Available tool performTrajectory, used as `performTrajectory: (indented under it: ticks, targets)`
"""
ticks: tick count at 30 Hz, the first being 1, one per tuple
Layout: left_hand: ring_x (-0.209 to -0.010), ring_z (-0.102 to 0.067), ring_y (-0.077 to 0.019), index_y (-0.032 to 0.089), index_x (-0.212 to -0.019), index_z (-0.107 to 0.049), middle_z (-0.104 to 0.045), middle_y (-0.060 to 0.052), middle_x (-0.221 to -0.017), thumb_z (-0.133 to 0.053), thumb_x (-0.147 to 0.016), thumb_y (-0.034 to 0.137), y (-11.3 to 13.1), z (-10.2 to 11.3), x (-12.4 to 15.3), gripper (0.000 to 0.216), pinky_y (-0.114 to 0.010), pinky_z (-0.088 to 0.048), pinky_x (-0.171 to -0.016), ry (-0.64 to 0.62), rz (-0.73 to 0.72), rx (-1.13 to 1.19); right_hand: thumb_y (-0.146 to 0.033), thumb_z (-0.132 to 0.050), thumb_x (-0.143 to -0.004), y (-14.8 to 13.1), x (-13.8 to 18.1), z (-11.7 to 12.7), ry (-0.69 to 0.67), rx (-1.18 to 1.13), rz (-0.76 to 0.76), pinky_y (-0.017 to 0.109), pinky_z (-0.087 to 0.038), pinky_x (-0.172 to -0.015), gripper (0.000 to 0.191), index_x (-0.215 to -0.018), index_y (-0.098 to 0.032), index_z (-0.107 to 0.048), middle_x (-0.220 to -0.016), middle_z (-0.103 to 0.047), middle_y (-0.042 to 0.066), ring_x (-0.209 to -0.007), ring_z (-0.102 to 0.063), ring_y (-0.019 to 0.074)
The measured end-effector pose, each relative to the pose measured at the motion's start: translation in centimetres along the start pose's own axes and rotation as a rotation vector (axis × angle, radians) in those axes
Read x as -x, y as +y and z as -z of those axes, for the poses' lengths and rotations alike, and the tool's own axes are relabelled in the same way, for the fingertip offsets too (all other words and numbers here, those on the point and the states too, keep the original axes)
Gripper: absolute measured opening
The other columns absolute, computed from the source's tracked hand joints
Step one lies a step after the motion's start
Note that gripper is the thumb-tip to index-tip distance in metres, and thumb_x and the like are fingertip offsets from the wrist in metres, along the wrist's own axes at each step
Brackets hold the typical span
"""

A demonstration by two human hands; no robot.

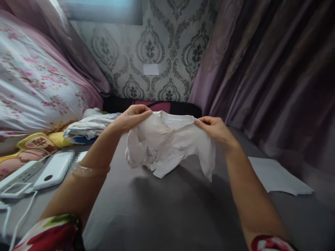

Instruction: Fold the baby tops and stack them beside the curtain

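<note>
A small white long-sleeved baby shirt (172,139) hangs stretched between my two hands, just over the grey bed sheet (162,216). My left hand (134,116) pinches it at one shoulder, beside the neckline. At the other shoulder, my right hand (213,128) grips the cloth between thumb and fingers. The shirt's front faces up with a small grey printed figure low on it, and its sleeves droop at both sides. Part of its lower edge sags in folds near the sheet.
Left of my arm lie a pile of folded clothes (90,127), a yellow plush-like item (39,143), a white power bank (53,169) and a power strip (22,174) with cables. A flat white cloth (277,176) lies at right. Purple curtains (261,69) hang beyond.
</note>
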State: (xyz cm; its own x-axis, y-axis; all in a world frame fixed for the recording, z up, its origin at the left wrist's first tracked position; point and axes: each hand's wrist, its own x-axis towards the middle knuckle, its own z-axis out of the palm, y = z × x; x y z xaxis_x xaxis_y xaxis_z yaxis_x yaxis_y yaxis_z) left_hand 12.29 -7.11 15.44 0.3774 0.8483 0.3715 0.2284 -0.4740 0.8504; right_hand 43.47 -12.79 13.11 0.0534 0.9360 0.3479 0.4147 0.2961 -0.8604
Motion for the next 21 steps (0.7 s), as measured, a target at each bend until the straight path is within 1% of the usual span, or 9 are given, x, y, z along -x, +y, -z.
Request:
performTrajectory:
  ticks: [2, 4, 7, 11, 13, 16, 18, 19, 21]
  targets:
    - [-0.053, -0.048, -0.0086, 0.016, -0.078, -0.067, -0.059, -0.001, -0.063, -0.068, -0.074, 0.051, 0.8, 0.5, 0.3, 0.035, -0.018, -0.035, -0.044, -0.064, -0.016, -0.039, -0.064, -0.073, -0.064, -0.6, -0.2, 0.4, -0.043, 0.022, 0.000, 0.025, -0.044, -0.053, 0.051, -0.085, -0.019, -0.075, -0.076, -0.071, 0.004, -0.063, -0.059, 0.0152]
    - [-0.055, -0.051, -0.0097, 0.017, -0.079, -0.068, -0.061, -0.002, -0.065, -0.070, -0.073, 0.052, 1.3, 0.7, 0.6, 0.035, -0.020, -0.038, -0.047, -0.066, -0.032, -0.072, -0.065, -0.072, -0.065, -1.1, -0.3, 0.6, -0.088, 0.038, 0.006, 0.025, -0.044, -0.053, 0.050, -0.085, -0.019, -0.075, -0.076, -0.071, 0.004, -0.062, -0.059, 0.0153]
    - [-0.060, -0.054, -0.0114, 0.017, -0.081, -0.070, -0.062, -0.002, -0.066, -0.070, -0.073, 0.051, 1.3, 0.6, 0.7, 0.035, -0.022, -0.041, -0.051, 0.089, -0.081, -0.111, -0.065, -0.071, -0.066, -2.1, -0.3, 0.7, -0.115, 0.070, 0.044, 0.026, -0.043, -0.053, 0.049, -0.084, -0.019, -0.075, -0.076, -0.071, 0.004, -0.063, -0.059, 0.0157]
    - [-0.066, -0.055, -0.0126, 0.017, -0.082, -0.071, -0.063, -0.003, -0.071, -0.069, -0.076, 0.048, 0.9, 0.2, -0.5, 0.032, -0.023, -0.042, -0.057, 0.292, -0.203, -0.212, -0.066, -0.069, -0.068, -3.2, -1.3, 1.2, -0.113, 0.186, 0.128, 0.026, -0.043, -0.054, 0.049, -0.083, -0.019, -0.074, -0.074, -0.069, 0.004, -0.065, -0.059, 0.0165]
    - [-0.071, -0.057, -0.0137, 0.017, -0.081, -0.071, -0.063, -0.003, -0.074, -0.068, -0.078, 0.045, 0.9, -0.1, -1.4, 0.028, -0.024, -0.043, -0.061, 0.338, -0.282, -0.316, -0.064, -0.067, -0.072, -3.3, -2.2, 1.4, -0.071, 0.311, 0.194, 0.028, -0.044, -0.059, 0.046, -0.081, -0.019, -0.072, -0.073, -0.068, 0.004, -0.069, -0.059, 0.0177]
    - [-0.084, -0.059, -0.0161, 0.019, -0.084, -0.071, -0.062, -0.004, -0.083, -0.065, -0.081, 0.042, 1.2, -0.7, -2.5, 0.023, -0.024, -0.043, -0.068, 0.381, -0.390, -0.454, -0.055, -0.063, -0.082, -3.3, -3.3, 1.4, 0.122, 0.508, 0.345, 0.032, -0.047, -0.071, 0.036, -0.082, -0.020, -0.069, -0.082, -0.066, 0.005, -0.083, -0.060, 0.0209]
    - [-0.090, -0.059, -0.0174, 0.020, -0.089, -0.070, -0.062, -0.005, -0.089, -0.062, -0.083, 0.041, 1.5, -1.0, -2.7, 0.023, -0.024, -0.043, -0.068, 0.404, -0.410, -0.469, -0.047, -0.058, -0.089, -3.3, -3.3, 1.3, 0.235, 0.563, 0.421, 0.034, -0.046, -0.078, 0.028, -0.087, -0.020, -0.068, -0.093, -0.064, 0.007, -0.093, -0.059, 0.0222]
    - [-0.090, -0.059, -0.0176, 0.020, -0.090, -0.070, -0.062, -0.005, -0.089, -0.062, -0.083, 0.041, 1.6, -1.1, -2.7, 0.024, -0.024, -0.043, -0.067, 0.394, -0.402, -0.451, -0.043, -0.057, -0.090, -3.4, -3.1, 1.3, 0.246, 0.568, 0.433, 0.034, -0.046, -0.079, 0.025, -0.087, -0.020, -0.067, -0.095, -0.064, 0.007, -0.094, -0.059, 0.0222]
    - [-0.082, -0.060, -0.0172, 0.018, -0.086, -0.070, -0.063, -0.004, -0.082, -0.064, -0.081, 0.042, 1.7, -0.9, -2.5, 0.025, -0.024, -0.044, -0.064, 0.299, -0.342, -0.386, -0.042, -0.061, -0.087, -3.7, -2.2, 1.7, 0.133, 0.534, 0.391, 0.033, -0.046, -0.076, 0.024, -0.082, -0.020, -0.068, -0.088, -0.064, 0.006, -0.089, -0.061, 0.0214]
